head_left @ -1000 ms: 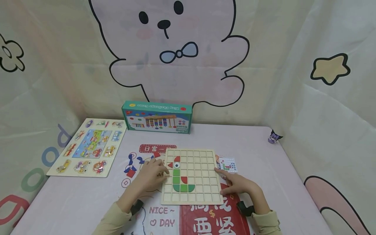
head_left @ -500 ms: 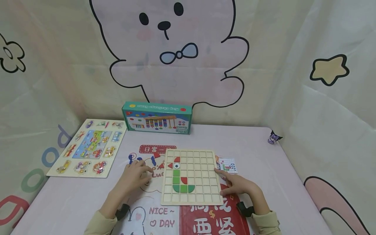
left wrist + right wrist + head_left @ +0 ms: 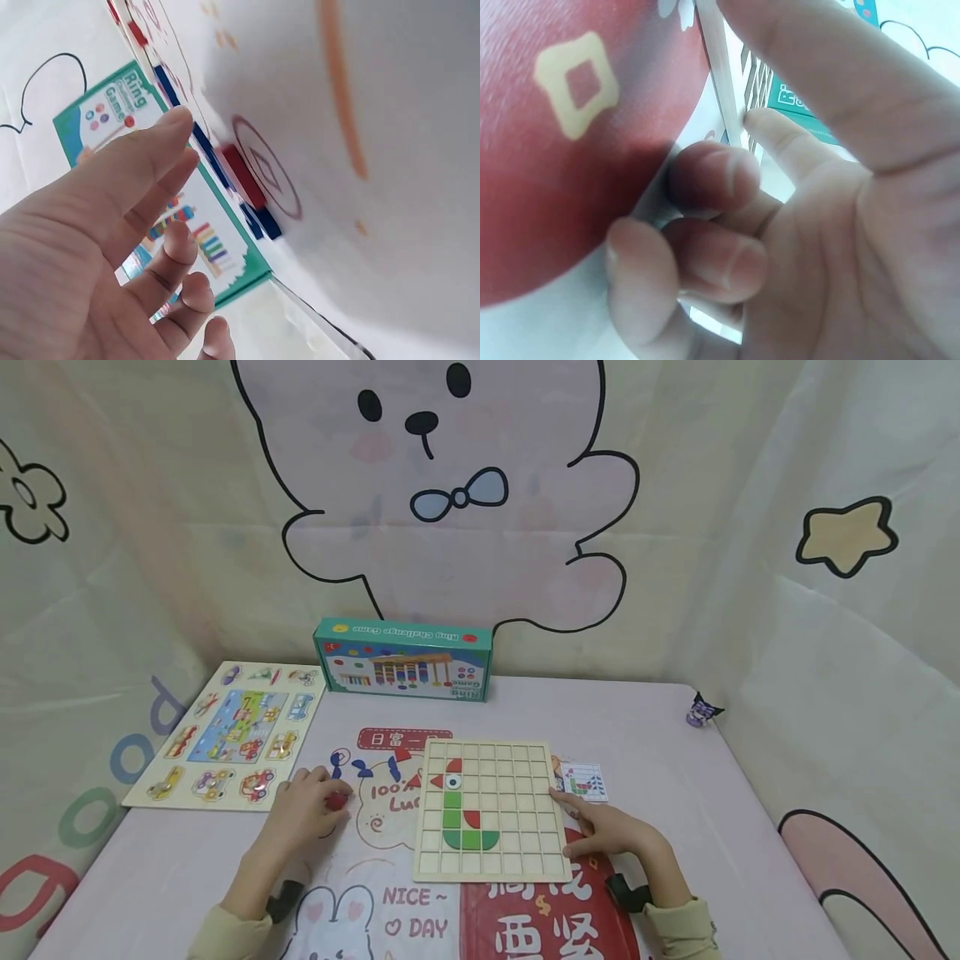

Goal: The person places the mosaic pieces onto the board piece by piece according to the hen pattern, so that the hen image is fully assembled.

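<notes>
Left of the wooden grid board (image 3: 491, 810), our relaxed left hand (image 3: 303, 806) touches a small red square tile (image 3: 337, 801), which could skid; our right hand (image 3: 611, 831), fingers half-curled, steadies the board's edge.

"NICE DAY" on tablecloth (image 3: 225, 852)
</notes>
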A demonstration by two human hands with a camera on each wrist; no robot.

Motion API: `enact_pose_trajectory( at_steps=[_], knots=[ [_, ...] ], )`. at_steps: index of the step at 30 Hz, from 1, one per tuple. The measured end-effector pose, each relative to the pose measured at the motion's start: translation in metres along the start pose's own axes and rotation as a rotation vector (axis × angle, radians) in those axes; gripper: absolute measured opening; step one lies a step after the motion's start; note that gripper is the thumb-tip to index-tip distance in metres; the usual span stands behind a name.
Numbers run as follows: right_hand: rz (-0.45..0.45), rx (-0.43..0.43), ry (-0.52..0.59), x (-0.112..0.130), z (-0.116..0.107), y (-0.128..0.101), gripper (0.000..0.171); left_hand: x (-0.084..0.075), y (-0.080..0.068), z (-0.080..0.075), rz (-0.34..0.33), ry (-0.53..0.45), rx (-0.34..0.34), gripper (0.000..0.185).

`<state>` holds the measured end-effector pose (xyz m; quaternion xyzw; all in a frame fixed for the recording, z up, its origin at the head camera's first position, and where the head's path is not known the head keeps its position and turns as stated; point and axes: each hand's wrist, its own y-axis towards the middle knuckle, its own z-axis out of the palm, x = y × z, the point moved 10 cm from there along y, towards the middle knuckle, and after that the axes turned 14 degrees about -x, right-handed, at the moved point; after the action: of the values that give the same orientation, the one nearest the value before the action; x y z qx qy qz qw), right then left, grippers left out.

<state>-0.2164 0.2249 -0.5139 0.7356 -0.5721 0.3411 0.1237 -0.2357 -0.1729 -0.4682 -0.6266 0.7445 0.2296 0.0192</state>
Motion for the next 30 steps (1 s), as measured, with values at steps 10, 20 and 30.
enact_pose_trajectory(
  at_steps=[10,20,30],
  knots=[
    [-0.002,-0.001,0.001,0.000,0.000,0.001,0.087,0.019,0.000,-0.003,-0.034,0.023,0.006,0.031],
    [-0.007,-0.006,0.000,0.001,-0.001,0.001,0.086,0.021,0.002,-0.004,-0.017,0.028,0.003,0.030],
    [-0.003,-0.004,0.007,0.000,-0.001,0.000,0.086,0.018,0.001,-0.001,-0.005,0.041,0.032,0.022]
  ],
)
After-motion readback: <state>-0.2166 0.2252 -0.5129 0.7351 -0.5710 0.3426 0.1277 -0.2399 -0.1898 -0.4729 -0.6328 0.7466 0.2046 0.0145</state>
